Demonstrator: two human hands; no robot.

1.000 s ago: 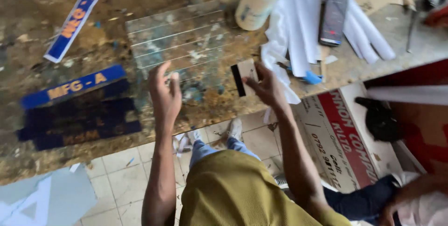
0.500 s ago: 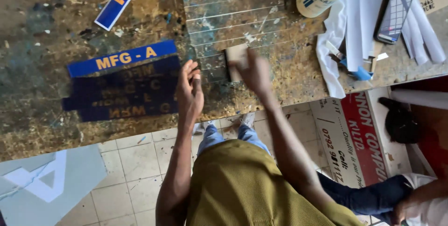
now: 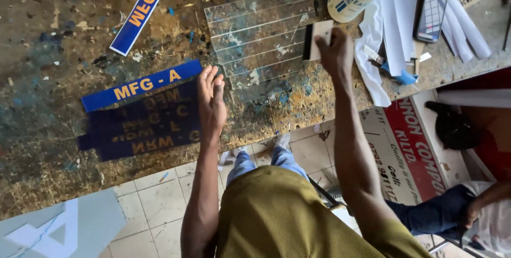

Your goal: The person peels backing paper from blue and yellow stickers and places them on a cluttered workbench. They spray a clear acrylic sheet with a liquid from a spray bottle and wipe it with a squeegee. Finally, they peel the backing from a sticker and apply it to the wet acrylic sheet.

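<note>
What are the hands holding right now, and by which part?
Right hand grips a small squeegee by its pale handle end. Left hand holds nothing, lying open on the table.

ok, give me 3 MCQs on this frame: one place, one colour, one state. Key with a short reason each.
1. Where is the right hand?
A. at the right edge of the clear strips
B. on the phone
C. on the floor tiles

2. What colour are the letters on the blue strip by the left hand?
A. white
B. orange
C. green

3. What state is the left hand in?
A. gripping the bottle
B. clenched in a fist
C. open, fingers together, holding nothing

Key: 1 A, the hand holds a small squeegee against the strips' right edge. 2 B, orange letters stand on the blue strip. 3 C, the hand lies flat near the dark blue sheet, nothing in it.
</note>
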